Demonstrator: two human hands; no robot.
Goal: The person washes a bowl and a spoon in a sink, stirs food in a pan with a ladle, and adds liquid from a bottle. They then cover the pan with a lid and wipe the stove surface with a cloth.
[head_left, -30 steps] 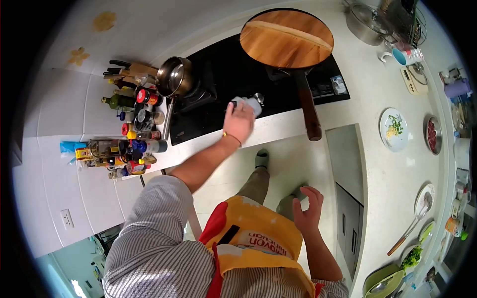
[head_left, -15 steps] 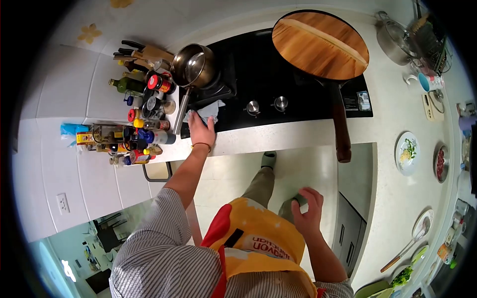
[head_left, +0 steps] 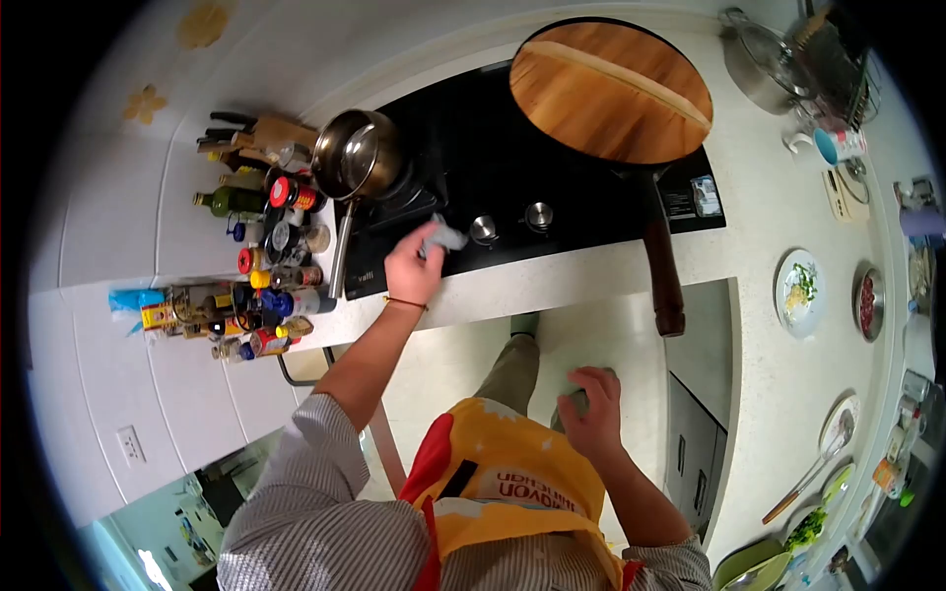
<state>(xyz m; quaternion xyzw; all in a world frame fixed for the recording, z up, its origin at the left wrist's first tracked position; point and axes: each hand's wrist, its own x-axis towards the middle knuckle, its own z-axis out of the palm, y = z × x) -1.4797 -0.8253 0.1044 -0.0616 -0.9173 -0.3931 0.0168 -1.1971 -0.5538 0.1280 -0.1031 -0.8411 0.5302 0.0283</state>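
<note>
My left hand (head_left: 414, 271) is closed on a crumpled pale grey cloth (head_left: 449, 237), pressed to the front of the black glass cooktop (head_left: 463, 163). The cloth lies just left of two silver knobs (head_left: 483, 229). Behind that hand, a steel saucepan (head_left: 357, 153) sits on the left burner, its handle pointing toward me. On the right of the cooktop stands a pan with a round wooden lid (head_left: 611, 94) and a dark wooden handle (head_left: 664, 281). My right hand (head_left: 593, 412) hangs in the air over the floor, fingers loosely curled and apart, holding nothing.
Several bottles and jars (head_left: 286, 236) crowd the counter at left, near a knife block (head_left: 281, 136). Along the right counter (head_left: 754, 364) are a plate of chopped food (head_left: 800, 293), a bowl of red meat (head_left: 867, 305), a ladle (head_left: 810, 475) and a lidded pot (head_left: 764, 64).
My left hand has slid the cloth rightward along the cooktop's front, away from the saucepan handle and toward the knobs. My right hand stays low, fingers slightly more curled.
</note>
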